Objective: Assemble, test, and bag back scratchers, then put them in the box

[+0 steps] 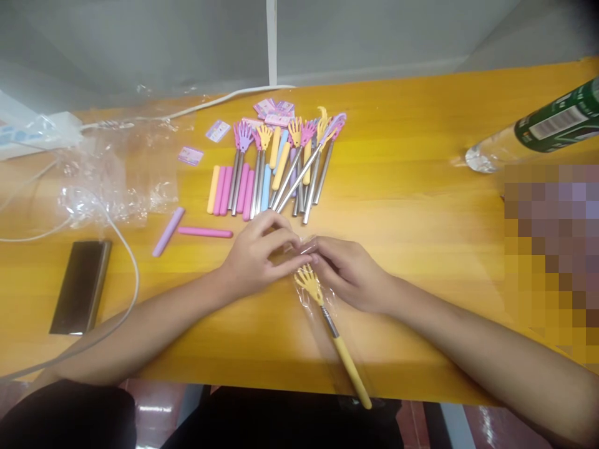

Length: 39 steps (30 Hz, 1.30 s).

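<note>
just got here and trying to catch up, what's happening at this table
The left hand and right hand pinch the top of a clear plastic sleeve holding a yellow hand-shaped back scratcher with a metal shaft. Beyond them on the orange-yellow wooden table lie more metal rods with coloured hand-shaped heads, loose pink tube-shaped grips and small printed cards.
</note>
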### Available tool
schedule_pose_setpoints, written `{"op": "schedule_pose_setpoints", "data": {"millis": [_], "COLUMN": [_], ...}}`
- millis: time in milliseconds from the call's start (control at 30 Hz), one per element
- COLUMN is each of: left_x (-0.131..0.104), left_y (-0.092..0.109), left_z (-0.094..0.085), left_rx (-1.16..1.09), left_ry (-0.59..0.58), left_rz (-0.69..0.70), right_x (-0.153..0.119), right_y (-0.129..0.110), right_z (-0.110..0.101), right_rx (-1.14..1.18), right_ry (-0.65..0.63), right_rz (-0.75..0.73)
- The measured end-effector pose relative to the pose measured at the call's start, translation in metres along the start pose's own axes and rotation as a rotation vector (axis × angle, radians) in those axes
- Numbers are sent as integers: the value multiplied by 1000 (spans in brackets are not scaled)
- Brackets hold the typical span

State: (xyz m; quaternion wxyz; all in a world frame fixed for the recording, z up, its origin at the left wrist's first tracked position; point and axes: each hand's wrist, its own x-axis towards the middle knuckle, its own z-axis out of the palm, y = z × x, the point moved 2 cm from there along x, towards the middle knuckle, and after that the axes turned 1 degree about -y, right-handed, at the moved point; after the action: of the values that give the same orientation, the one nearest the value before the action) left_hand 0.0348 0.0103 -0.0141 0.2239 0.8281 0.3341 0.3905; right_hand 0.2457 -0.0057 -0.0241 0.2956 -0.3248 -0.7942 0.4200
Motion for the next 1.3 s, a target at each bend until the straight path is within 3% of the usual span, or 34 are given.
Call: {"op": "schedule_pose_setpoints", "data": {"millis": [167, 400, 600, 733, 833, 1033, 1133, 1300], "left_x": [-3, -7, -6, -6, -5, 2, 3, -4], "left_y": [3, 4, 2, 0, 0, -12, -15, -17], "left_z": [0, 0, 0, 1, 1, -10, -10, -3], "left_rx": [294, 276, 122, 25, 12, 25, -14, -257], "left_ry": [40, 30, -9, -69, -86, 37, 37, 48], "left_rz": [180, 247, 125, -25, -47, -220, -253, -314], "right_x": [1, 0, 2, 5, 5, 0, -1, 1], "right_y": [-5, -9, -8, -9, -9, -9, -8, -9], "right_z": [0, 4, 5, 6, 6, 5, 5, 4], "right_rx": [-14, -47, -86, -103, -108, -122, -116, -76], "right_ry": [-23, -30, 65, 79, 73, 54, 61, 77], "right_rz": [5, 0, 49, 58, 74, 87, 84, 70]}}
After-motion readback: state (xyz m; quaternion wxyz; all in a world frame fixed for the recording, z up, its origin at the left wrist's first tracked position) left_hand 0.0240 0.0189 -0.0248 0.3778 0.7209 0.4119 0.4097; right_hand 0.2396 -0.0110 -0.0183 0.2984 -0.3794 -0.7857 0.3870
